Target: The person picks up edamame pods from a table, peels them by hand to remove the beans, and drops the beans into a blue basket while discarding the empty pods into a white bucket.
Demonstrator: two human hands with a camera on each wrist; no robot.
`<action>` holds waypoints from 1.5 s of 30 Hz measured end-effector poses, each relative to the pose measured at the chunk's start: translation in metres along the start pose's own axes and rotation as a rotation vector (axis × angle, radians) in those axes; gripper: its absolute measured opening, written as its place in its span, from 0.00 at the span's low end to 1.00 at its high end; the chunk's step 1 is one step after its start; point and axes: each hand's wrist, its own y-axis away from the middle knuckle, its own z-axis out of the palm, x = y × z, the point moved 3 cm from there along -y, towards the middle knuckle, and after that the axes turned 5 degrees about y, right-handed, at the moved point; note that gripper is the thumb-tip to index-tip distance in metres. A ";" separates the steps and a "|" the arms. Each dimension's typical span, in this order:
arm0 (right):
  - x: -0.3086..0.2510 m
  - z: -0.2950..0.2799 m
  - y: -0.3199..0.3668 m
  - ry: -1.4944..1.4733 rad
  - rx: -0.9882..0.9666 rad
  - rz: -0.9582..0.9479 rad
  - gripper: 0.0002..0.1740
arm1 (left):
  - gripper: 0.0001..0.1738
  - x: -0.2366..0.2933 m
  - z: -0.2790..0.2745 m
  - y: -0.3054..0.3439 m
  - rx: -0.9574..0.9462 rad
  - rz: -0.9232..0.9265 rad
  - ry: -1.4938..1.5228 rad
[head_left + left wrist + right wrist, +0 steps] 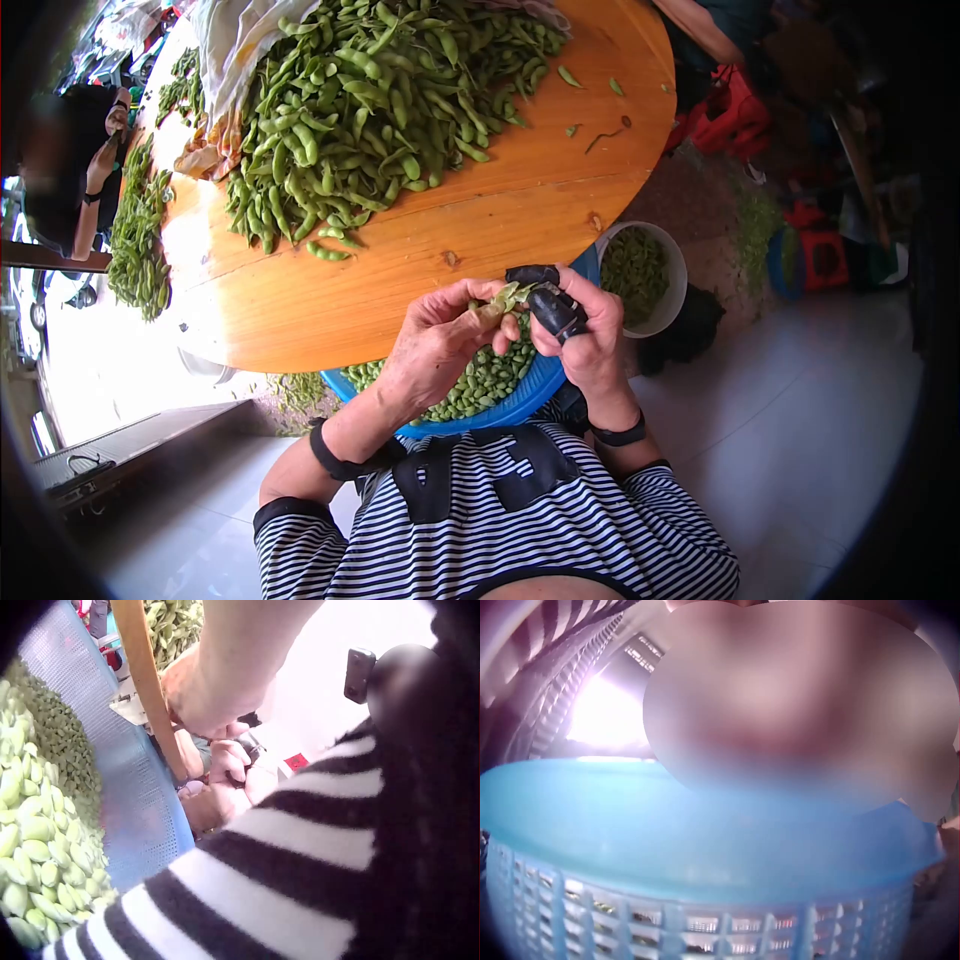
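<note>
Green pod (507,297) between left hand (440,345) and right hand (590,342) with black tool (555,308)

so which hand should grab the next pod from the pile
Probably left: the left hand only pinches a pod and sits nearer the pile; the right hand grips a black tool.

Green pods (370,100) at eleven o'clock on an orange-brown table (520,210); blue basket (535,395) with pale-green beans (480,385) at six; black tool (555,310); black-and-white striped shirt (500,530).
</note>
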 end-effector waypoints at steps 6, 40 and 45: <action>0.009 -0.017 0.004 -0.483 -0.136 -0.100 0.28 | 0.09 0.014 -0.011 0.021 -0.129 -0.096 -0.506; -0.017 -0.098 0.004 0.877 0.197 -0.191 0.20 | 0.15 0.101 0.050 -0.200 -0.231 1.032 -2.388; -0.026 -0.090 0.005 0.872 0.205 -0.197 0.20 | 0.15 0.098 0.049 -0.197 -0.274 0.960 -2.457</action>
